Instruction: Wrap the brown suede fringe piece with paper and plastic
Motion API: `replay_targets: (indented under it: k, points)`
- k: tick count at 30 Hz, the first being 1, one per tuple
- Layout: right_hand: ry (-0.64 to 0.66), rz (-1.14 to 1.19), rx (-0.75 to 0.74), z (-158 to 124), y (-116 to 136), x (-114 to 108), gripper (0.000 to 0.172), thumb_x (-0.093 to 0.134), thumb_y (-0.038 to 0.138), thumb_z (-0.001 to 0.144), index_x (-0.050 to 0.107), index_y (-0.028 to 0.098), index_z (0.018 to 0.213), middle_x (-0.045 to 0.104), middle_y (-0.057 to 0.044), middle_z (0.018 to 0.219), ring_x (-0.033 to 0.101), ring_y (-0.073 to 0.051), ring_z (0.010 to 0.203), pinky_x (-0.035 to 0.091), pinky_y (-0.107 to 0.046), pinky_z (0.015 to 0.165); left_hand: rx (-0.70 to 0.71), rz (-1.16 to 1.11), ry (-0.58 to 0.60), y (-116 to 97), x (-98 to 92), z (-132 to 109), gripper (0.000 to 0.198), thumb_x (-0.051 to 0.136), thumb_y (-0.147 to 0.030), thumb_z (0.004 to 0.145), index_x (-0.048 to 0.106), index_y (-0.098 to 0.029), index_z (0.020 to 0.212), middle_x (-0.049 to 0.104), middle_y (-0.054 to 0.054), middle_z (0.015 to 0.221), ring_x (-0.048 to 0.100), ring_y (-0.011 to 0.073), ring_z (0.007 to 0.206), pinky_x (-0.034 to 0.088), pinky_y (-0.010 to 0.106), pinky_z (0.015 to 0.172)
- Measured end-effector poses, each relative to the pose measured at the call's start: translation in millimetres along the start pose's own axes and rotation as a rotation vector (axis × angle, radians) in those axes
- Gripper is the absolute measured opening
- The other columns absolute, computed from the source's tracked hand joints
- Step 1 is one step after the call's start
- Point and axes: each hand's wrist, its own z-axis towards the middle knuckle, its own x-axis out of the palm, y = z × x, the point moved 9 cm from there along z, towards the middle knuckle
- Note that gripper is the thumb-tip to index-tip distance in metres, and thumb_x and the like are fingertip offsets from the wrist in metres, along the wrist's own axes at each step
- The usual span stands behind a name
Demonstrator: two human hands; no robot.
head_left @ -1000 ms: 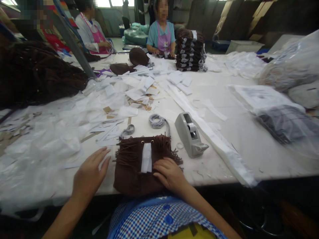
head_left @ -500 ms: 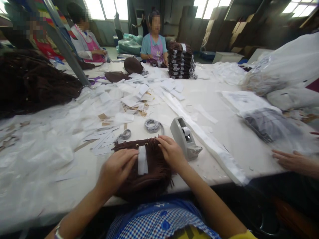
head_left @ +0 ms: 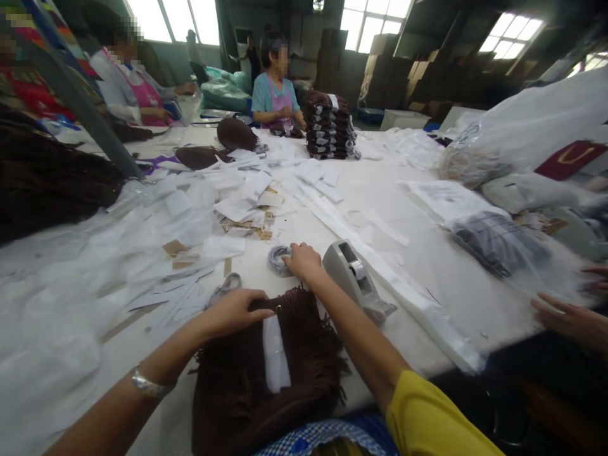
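Note:
A dark brown fringed bag (head_left: 228, 386) lies on the table in front of me, with a white paper strip (head_left: 276, 358) down its middle and a metal eyelet near the top edge. My left hand (head_left: 237, 311) pinches that top edge between thumb and fingers. Beyond the bag, my right hand (head_left: 303, 261) has its fingers curled on the right side of a coil of grey wrapped strap (head_left: 278, 258), which rests on the table. A smaller grey coil (head_left: 227, 286) sits just behind my left hand. Right of my right forearm stands a grey tape dispenser (head_left: 354, 278).
Paper scraps and clear plastic (head_left: 118, 253) cover the left side. A long white strip (head_left: 399, 297) runs diagonally. At right, a co-worker's hand (head_left: 570, 316) is beside a plastic-wrapped item (head_left: 498, 240). Stacked brown bags (head_left: 330, 126) stand at the back near another person (head_left: 275, 95).
My right hand has left the bag's top right corner and reached forward to the larger grey coil. The bag is now closer to me, my left hand still on its top edge.

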Motion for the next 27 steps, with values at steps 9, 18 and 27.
replay_targets:
  k: [9, 18, 27]
  points:
    - [-0.022, 0.275, -0.423, -31.5, 39.9, -37.5, 0.024, 0.059, 0.03, 0.094, 0.064, 0.024, 0.117, 0.066, -0.002, 0.114, 0.06, -0.014, 0.106, 0.043, -0.023, 0.094, 0.097, -0.014, -0.012, -44.3, 1.3, -36.5, 0.03, 0.046, -0.04, 0.096, 0.069, -0.023, 0.09, 0.072, 0.001, 0.084, 0.066, 0.0176, 0.078, 0.045, 0.026, 0.069]
    - [0.311, 0.286, -1.005, -115.7, 99.2, -46.1, 0.025, 0.065, 0.022, 0.09, 0.061, 0.016, 0.114, 0.067, -0.006, 0.106, 0.063, -0.016, 0.092, 0.047, -0.025, 0.08, 0.418, 0.391, -0.28, -113.0, 15.6, -93.9, 0.01, 0.052, -0.018, 0.093, 0.061, -0.021, 0.095, 0.07, 0.001, 0.073, 0.066, 0.0211, 0.059, 0.048, 0.032, 0.054]
    - [0.267, -0.245, -1.218, -138.6, 96.3, -26.2, 0.012, 0.053, 0.022, 0.097, 0.063, 0.016, 0.102, 0.069, -0.007, 0.099, 0.058, -0.021, 0.094, 0.043, -0.033, 0.077, 0.451, 0.375, -0.364, -121.6, 8.4, -96.3, 0.012, 0.049, -0.018, 0.094, 0.058, -0.021, 0.086, 0.064, -0.001, 0.066, 0.061, 0.0212, 0.053, 0.048, 0.035, 0.048]
